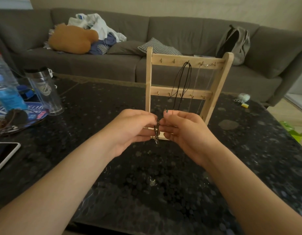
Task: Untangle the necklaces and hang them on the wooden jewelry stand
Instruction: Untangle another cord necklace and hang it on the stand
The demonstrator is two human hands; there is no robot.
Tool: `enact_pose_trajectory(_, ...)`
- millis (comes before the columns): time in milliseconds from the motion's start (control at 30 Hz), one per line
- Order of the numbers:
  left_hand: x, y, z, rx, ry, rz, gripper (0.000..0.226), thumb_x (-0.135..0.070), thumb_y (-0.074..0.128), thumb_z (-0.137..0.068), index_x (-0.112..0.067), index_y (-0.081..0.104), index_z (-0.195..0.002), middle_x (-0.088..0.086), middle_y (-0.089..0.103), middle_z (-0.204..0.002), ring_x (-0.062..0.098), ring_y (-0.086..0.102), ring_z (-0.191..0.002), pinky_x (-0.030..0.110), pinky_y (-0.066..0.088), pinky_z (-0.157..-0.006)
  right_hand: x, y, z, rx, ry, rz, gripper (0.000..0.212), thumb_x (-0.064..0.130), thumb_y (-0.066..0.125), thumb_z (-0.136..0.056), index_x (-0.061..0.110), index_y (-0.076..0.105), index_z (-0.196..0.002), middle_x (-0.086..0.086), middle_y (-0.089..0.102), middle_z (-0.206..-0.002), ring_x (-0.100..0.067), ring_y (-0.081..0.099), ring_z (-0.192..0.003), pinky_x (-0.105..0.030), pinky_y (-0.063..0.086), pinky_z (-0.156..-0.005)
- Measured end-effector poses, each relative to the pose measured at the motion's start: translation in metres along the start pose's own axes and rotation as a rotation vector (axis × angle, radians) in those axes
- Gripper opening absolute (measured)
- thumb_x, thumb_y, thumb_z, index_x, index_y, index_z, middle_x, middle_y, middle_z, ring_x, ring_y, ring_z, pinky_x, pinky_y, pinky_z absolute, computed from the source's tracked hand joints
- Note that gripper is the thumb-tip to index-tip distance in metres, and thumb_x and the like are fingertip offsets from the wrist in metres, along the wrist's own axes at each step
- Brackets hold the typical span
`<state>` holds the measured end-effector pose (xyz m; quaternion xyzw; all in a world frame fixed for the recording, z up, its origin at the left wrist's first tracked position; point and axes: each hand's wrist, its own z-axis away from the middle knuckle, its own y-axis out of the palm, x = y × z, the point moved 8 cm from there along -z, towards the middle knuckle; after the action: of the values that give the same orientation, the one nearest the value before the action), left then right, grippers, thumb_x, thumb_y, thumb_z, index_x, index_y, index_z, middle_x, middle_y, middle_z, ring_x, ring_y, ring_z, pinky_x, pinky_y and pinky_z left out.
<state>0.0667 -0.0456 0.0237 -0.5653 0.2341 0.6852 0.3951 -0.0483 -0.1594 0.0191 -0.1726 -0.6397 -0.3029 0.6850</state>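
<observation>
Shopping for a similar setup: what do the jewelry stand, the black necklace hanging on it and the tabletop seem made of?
Jewelry stand: pale matte wood, judging by its tan colour. Black necklace: thin matte cord, perhaps leather or waxed cotton; too fine to tell. Tabletop: glossy dark speckled stone, possibly granite, since it reflects light.

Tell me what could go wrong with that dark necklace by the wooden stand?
The left hand and right hand pinch the small dark tangled necklace; tugging hard might tighten the tangle or snap it. They work in front of the light wooden jewelry stand, so a bump could tip it and shake off the black cord necklace. If dropped, the dark necklace could be hard to spot on the black speckled table.
</observation>
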Motion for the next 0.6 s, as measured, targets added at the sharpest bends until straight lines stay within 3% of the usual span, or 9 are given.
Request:
enact_pose_trajectory(200, 0.003, 0.001, 0.001, 0.012, -0.018, 0.020, 0.017, -0.010, 0.067, -0.105, -0.014, 0.076, -0.120, 0.010, 0.084, -0.105, 0.023, 0.083, -0.099, 0.046, 0.062, -0.103, 0.006, -0.006, 0.002, -0.054, -0.071, 0.129, 0.026, 0.010, 0.057, -0.110, 0.022, 0.076, -0.121, -0.002, 0.079, -0.094, -0.014, 0.075, -0.083, -0.030, 0.061, -0.082)
enact_pose_trajectory(400, 0.005, 0.002, 0.001, 0.040, -0.067, 0.127, 0.016, -0.010, 0.068, -0.104, -0.010, 0.077, -0.117, 0.013, 0.084, -0.105, 0.027, 0.082, -0.102, 0.050, 0.061, -0.104, 0.015, -0.013, 0.004, -0.164, -0.218, 0.461, 0.009, 0.016, 0.079, -0.095, 0.023, 0.078, -0.101, 0.002, 0.081, -0.089, -0.012, 0.078, -0.086, -0.028, 0.063, -0.079)
enact_pose_trajectory(600, 0.005, -0.001, 0.002, 0.021, -0.050, 0.086, 0.017, -0.010, 0.064, -0.107, -0.016, 0.076, -0.117, 0.009, 0.085, -0.104, 0.024, 0.082, -0.101, 0.050, 0.061, -0.104, 0.019, -0.004, 0.007, -0.114, -0.297, 0.645, 0.006, 0.027, 0.082, -0.093, 0.025, 0.082, -0.099, 0.011, 0.080, -0.087, -0.002, 0.075, -0.083, -0.021, 0.062, -0.076)
